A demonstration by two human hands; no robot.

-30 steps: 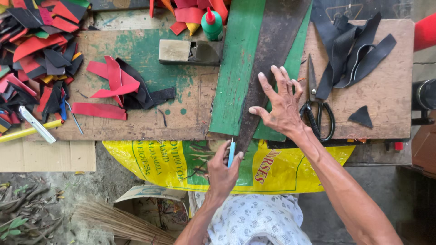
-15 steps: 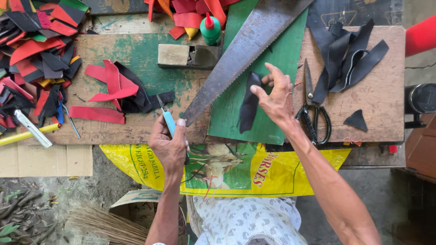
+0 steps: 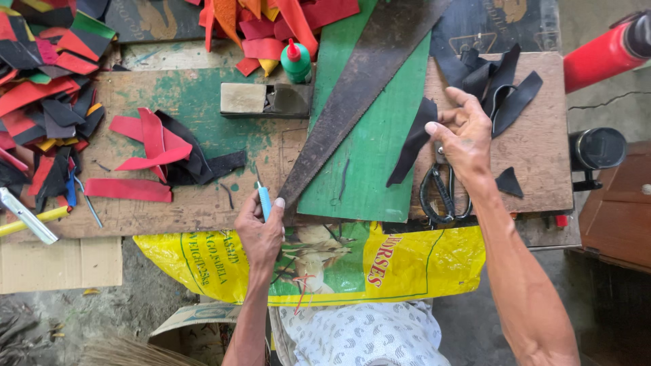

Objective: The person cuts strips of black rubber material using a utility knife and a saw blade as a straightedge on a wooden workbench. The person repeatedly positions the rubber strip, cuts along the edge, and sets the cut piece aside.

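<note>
Nearest the viewer, a yellow printed plastic sack [image 3: 203, 261] hangs over the front edge of the worn wooden workbench [image 3: 196, 95]. Just above it the left hand [image 3: 260, 234] has its fingers closed around a small light-blue-handled cutting tool [image 3: 264, 200], whose tip points up beside the narrow end of a long rusty dark metal saw blade [image 3: 352, 95]; that blade lies slantwise across a green cutting board [image 3: 376, 152]. To the right, the right hand [image 3: 464, 135] pinches the top of a narrow black strip of leather-like sheet [image 3: 410, 146] between thumb and fingers, the other fingers loosely spread; the strip hangs down over the green board's right edge, above a pair of black-handled scissors [image 3: 444, 193] lying on the bench. One black strip looks already cut free and lifted, judging by its clean edges, while the tool rests idle, so cutting seems paused rather than finished. Farther back lie a pile of black strips [image 3: 502, 85], a small black triangular offcut [image 3: 508, 181], red and black cut pieces [image 3: 152, 149], a wooden block [image 3: 264, 99] and a green glue bottle with a red cap [image 3: 296, 62], with much uncut red and orange material [image 3: 285, 20] beyond.
</note>
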